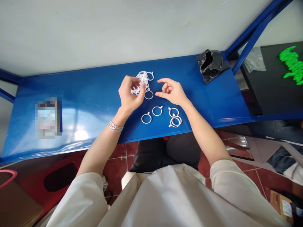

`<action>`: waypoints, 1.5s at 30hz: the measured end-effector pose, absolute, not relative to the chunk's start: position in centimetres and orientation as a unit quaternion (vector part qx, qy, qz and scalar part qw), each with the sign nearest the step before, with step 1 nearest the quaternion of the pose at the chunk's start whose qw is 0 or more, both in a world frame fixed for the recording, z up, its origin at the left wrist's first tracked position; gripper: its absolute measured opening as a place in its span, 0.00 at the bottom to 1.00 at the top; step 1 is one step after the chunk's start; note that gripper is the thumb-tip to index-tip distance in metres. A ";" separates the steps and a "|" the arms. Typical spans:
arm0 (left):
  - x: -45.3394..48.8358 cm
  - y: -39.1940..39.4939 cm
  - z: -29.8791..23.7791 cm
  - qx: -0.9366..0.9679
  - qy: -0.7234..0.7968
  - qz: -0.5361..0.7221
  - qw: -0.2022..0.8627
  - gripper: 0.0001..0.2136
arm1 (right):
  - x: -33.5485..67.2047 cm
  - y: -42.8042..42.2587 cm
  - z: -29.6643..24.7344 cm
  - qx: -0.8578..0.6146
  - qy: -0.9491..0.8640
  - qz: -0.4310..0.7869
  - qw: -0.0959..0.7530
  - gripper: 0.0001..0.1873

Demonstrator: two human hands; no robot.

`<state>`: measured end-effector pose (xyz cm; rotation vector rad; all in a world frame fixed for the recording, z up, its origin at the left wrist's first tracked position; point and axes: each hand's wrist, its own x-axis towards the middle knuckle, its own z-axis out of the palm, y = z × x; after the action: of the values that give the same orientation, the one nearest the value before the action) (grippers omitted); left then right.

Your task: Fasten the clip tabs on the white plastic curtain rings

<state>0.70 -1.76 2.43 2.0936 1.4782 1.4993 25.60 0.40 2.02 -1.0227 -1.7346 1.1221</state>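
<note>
The left hand (129, 94) has its fingers closed around a tangled bunch of white plastic rings (142, 82), midway along the blue metal worktop (99, 94). Just to its right, the empty right hand (171, 92) holds its fingers narrowly parted, pointing toward the bunch. Loose white plastic rings (157, 110) lie near the front edge.

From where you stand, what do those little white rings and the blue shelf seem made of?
The white rings look like smooth moulded plastic: even, slightly glossy, with no metallic shine, though the exact plastic can't be told. The blue shelf is probably painted sheet metal, its glossy coat throwing a bright glare.
</note>
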 end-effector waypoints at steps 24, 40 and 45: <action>-0.1 -1.2 1.4 0.726 0.572 0.380 0.042 0.11 | 25.8 -0.9 4.2 -0.382 -0.807 0.402 0.203 0.05; 3.1 -3.4 1.7 0.841 0.473 0.243 0.096 0.16 | 26.5 0.0 3.7 -0.458 -0.757 0.347 0.310 0.04; 3.2 -3.2 1.6 0.841 0.472 0.247 0.092 0.20 | 26.5 -0.3 4.0 -0.447 -0.748 0.381 0.310 0.04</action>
<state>3.20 -3.16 1.57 2.4984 1.4002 0.7342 26.49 -0.26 4.04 -1.1816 -1.9752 1.0056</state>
